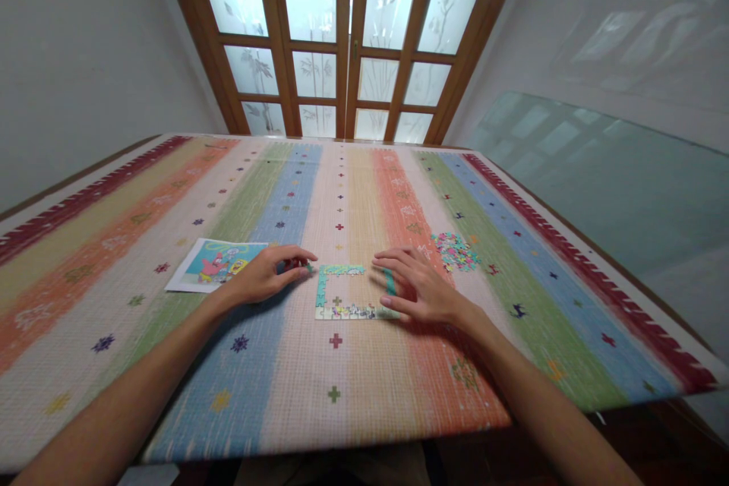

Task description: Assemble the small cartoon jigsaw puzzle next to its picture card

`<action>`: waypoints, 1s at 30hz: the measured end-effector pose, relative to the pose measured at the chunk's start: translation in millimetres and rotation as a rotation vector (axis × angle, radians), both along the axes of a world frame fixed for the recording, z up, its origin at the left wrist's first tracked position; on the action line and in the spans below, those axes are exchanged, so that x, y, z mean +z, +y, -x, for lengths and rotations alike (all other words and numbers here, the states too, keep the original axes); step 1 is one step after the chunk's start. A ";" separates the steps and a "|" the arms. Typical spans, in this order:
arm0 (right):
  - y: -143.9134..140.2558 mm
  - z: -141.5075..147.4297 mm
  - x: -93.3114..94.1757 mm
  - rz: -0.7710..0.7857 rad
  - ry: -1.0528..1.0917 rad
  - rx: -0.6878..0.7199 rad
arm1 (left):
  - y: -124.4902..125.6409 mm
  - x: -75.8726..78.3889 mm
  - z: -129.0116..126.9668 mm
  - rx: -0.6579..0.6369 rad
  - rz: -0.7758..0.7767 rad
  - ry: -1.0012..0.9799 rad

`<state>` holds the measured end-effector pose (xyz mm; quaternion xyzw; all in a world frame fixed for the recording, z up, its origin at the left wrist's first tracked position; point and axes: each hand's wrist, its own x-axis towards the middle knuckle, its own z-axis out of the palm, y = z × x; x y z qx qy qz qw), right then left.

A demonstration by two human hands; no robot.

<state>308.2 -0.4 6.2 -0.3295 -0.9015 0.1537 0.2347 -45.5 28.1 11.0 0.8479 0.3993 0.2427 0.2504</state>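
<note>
A small jigsaw frame [342,291], only its border assembled, lies on the striped tablecloth [285,395] in front of me. My left hand [267,273] rests just left of the frame, its fingertips pinching a small puzzle piece [304,266] near the frame's top-left corner. Lying flat with its fingers spread, my right hand [418,288] covers the right edge of the frame. A heap of loose puzzle pieces [454,250] sits just beyond my right hand.
A cartoon reference picture [216,263] lies flat to the left of my left hand. The table's front edge is close to me, its right edge runs along a glass panel [615,190]. Wooden glazed doors [347,38] stand behind the table.
</note>
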 end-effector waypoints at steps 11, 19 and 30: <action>-18.2 28.9 2.6 0.159 0.244 0.196 | -33.0 -4.2 -50.8 -0.017 0.035 -0.254; -24.1 35.4 2.8 0.220 0.330 0.292 | -42.6 -11.8 -59.6 -0.059 -0.239 -0.313; -15.8 28.3 -0.5 0.178 0.392 -0.061 | -29.3 -15.7 -49.8 -0.003 -0.449 -0.065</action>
